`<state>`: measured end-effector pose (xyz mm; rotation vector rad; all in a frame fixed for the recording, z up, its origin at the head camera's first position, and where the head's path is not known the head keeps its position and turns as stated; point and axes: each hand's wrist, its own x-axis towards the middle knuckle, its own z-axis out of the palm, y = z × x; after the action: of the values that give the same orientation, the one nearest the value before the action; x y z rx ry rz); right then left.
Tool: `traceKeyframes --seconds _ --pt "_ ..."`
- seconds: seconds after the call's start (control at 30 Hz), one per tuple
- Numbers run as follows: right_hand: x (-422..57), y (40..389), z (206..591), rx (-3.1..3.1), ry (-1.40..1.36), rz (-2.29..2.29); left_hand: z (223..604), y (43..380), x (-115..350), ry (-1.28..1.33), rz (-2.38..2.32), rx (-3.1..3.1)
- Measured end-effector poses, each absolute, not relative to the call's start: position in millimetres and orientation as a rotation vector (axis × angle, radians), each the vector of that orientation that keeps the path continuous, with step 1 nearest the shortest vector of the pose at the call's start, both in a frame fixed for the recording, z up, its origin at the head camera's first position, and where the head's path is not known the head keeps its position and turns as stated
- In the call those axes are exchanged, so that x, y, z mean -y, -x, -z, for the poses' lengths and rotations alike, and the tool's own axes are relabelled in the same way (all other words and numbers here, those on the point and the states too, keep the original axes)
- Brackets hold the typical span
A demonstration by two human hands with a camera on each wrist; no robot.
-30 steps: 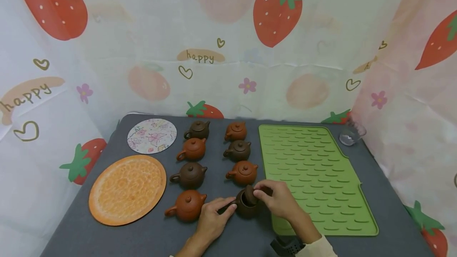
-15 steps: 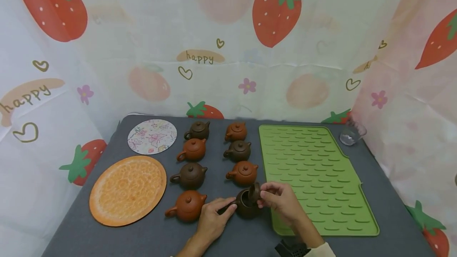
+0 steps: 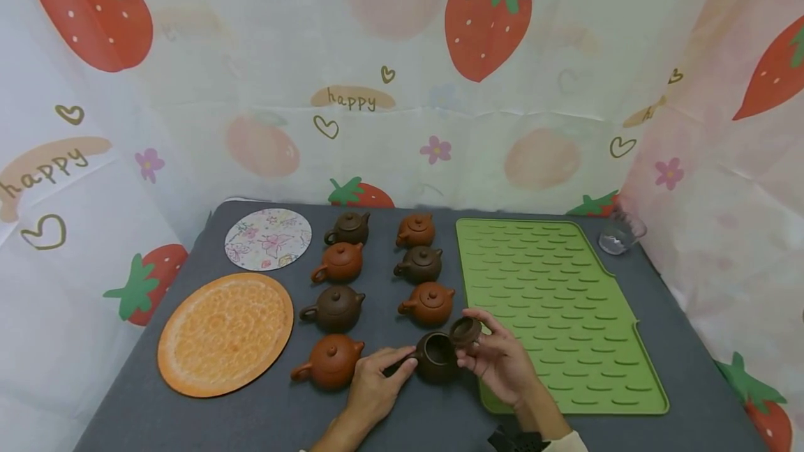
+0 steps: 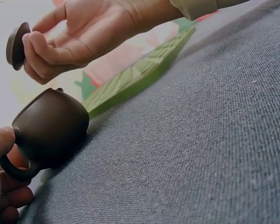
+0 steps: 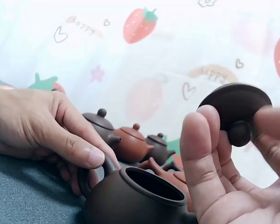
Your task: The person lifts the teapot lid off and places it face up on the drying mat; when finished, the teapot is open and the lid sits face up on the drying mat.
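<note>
A dark brown teapot stands lidless on the grey cloth, its round mouth facing up. My left hand pinches its handle between thumb and fingers. Up and to the right of the mouth, my right hand holds the dark brown lid, tipped so its hollow underside shows in the head view. In the right wrist view the lid's knob sits among the fingers. The lid is apart from the teapot.
Two columns of lidded teapots stand behind and left, including an orange-brown teapot near my left hand. A green ridged mat lies right. An orange round mat, a floral round mat and a clear glass vessel are farther out.
My right hand has lifted the lid off the teapot's mouth, moved it right and turned its underside into view. The left hand has stayed on the handle.
</note>
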<state>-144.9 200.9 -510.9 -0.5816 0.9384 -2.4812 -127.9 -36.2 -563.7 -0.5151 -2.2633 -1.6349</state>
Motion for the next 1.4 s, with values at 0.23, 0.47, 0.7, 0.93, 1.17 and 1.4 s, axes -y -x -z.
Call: traceKeyframes --seconds 0.23,0.47,0.7,0.93,1.17,1.4 --pt "-203.4 141.3 505.7 -1.033 0.513 2.526 562.2 128.4 37.0 0.519 1.621 2.254" --pt "-218.2 134.5 495.6 -1.191 0.445 2.546 563.0 127.9 36.0 0.513 1.626 2.254" --pt "-232.6 130.9 487.4 -1.420 0.524 2.564 564.2 128.9 36.4 0.516 1.615 2.232" --pt "-245.9 122.1 481.6 -1.633 0.443 2.635 566.3 128.4 36.0 0.518 1.647 2.243" --pt "-261.6 112.3 480.8 -1.827 0.268 2.636 566.0 127.6 37.1 0.524 1.634 2.262" --pt "-281.6 105.2 485.9 -2.025 0.142 2.578 566.3 128.1 36.8 0.526 1.625 2.259"
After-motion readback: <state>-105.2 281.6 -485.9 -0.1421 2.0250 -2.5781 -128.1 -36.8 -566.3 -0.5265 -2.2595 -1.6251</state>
